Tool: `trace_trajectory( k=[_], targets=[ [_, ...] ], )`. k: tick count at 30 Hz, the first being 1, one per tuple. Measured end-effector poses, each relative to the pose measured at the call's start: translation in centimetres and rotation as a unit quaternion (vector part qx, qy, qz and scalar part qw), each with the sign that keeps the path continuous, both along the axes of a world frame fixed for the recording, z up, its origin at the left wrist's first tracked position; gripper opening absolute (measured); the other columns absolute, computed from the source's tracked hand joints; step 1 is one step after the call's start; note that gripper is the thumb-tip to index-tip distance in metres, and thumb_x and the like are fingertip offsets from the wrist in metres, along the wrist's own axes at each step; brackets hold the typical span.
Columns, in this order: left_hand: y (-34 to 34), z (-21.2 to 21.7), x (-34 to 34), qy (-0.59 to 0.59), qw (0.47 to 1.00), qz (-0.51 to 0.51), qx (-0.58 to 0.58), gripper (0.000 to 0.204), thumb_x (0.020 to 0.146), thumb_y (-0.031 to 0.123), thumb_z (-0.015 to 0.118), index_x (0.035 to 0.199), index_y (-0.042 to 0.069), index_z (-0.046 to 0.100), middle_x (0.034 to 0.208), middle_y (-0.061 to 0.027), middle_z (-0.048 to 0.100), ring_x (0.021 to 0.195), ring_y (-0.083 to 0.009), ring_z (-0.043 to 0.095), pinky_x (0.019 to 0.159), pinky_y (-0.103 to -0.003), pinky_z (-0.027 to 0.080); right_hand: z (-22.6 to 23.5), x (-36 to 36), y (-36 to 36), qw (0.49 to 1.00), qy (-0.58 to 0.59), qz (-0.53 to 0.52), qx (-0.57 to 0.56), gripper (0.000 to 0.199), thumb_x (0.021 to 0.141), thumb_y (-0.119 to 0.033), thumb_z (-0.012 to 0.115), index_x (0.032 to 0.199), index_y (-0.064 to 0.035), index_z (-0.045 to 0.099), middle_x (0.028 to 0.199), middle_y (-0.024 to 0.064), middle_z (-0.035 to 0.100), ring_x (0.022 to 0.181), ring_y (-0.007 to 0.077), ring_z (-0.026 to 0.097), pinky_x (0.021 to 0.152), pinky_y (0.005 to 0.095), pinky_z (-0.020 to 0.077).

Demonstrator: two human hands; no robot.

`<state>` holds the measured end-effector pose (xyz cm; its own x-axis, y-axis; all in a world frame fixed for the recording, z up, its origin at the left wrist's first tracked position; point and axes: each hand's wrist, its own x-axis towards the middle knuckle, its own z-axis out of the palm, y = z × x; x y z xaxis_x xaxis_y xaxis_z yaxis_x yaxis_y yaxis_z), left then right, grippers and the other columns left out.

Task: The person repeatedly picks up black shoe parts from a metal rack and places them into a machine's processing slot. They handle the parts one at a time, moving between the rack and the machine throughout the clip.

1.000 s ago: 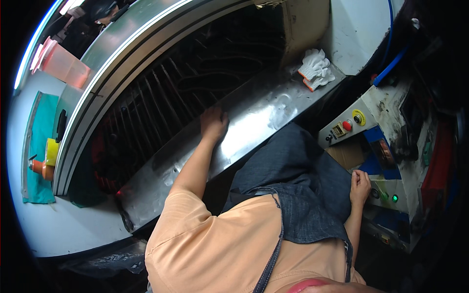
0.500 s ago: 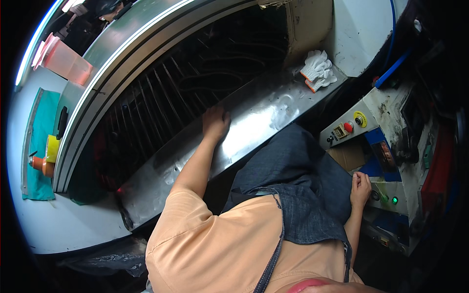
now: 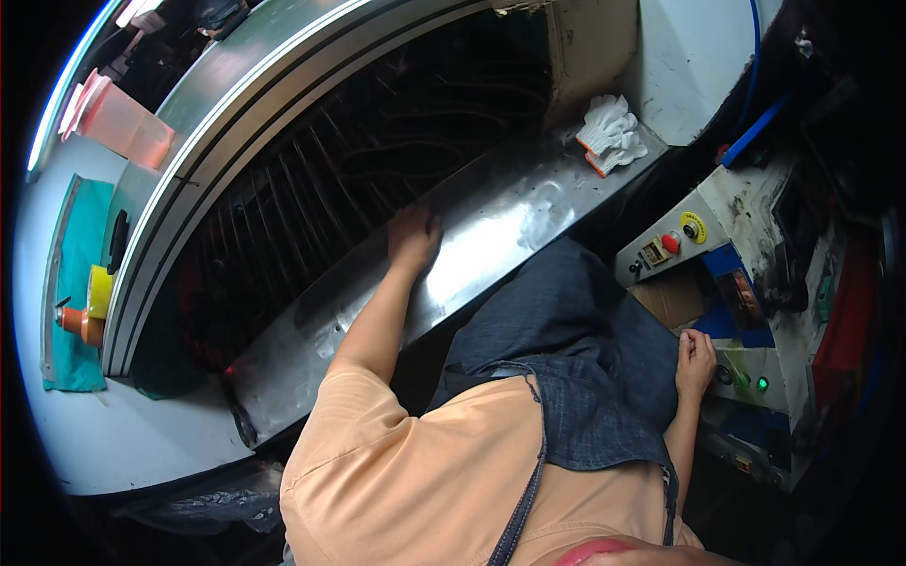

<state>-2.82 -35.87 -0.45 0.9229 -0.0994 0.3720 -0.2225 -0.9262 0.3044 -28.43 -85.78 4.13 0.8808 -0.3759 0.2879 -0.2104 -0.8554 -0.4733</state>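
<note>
My left hand (image 3: 413,238) lies on the inner edge of a shiny metal ledge (image 3: 491,231), fingers bent slightly over the rim and holding nothing visible. Beyond that rim is a dark bed of ribbed slats (image 3: 311,179). Down at the right, my right hand (image 3: 696,362) rests beside a pale control box (image 3: 741,373) with a lit green button (image 3: 763,384). Its fingers are loosely bent and apart, and I see nothing in them. White work gloves (image 3: 611,135) with orange cuffs lie at the ledge's far right end.
A sloped panel (image 3: 698,203) at right carries a red push button (image 3: 671,242) and a yellow-ringed switch (image 3: 693,227). At far left are a pinkish plastic jug (image 3: 123,123), a green cloth (image 3: 74,283) and an orange-and-yellow tool (image 3: 92,311). A metal frame rail (image 3: 189,160) curves past the slats.
Both hands stay in place. The whole view has shifted very slightly, and a person's head at the far upper left has moved.
</note>
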Motion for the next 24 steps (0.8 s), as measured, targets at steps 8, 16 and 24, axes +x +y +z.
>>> trace_trajectory(
  k=[8,16,24],
  targets=[
    [0.04,-0.05,0.03,0.001,1.000,0.002,0.002,0.026,0.088,0.026,0.061,0.101,0.004,0.064,0.104,-0.0170,0.062,0.101,-0.0369,0.057,0.090,-0.048,0.044,0.19,0.01,0.09,1.000,0.000,0.000,0.000,0.014,0.093,-0.018,0.063,0.094,-0.0051,0.067,0.081,0.0107,0.060,0.072,0.0303,0.059,0.068,0.0421,0.0462],
    [-0.12,0.25,-0.09,-0.004,1.000,0.006,0.006,0.024,0.087,0.024,0.062,0.099,0.004,0.064,0.102,-0.0168,0.063,0.099,-0.0368,0.058,0.090,-0.048,0.044,-0.02,-0.07,-0.06,1.000,0.011,-0.004,0.002,0.015,0.094,-0.019,0.063,0.095,-0.0052,0.067,0.083,0.0115,0.061,0.074,0.0316,0.060,0.070,0.0428,0.0465],
    [-0.13,0.39,-0.14,0.002,1.000,0.005,0.012,0.024,0.088,0.025,0.061,0.098,0.004,0.064,0.102,-0.0170,0.063,0.099,-0.0365,0.058,0.089,-0.048,0.045,-0.02,-0.13,-0.24,1.000,0.029,-0.007,0.007,0.017,0.094,-0.021,0.061,0.096,-0.0054,0.066,0.088,0.0138,0.062,0.082,0.0365,0.061,0.073,0.0449,0.0470]
  ],
)
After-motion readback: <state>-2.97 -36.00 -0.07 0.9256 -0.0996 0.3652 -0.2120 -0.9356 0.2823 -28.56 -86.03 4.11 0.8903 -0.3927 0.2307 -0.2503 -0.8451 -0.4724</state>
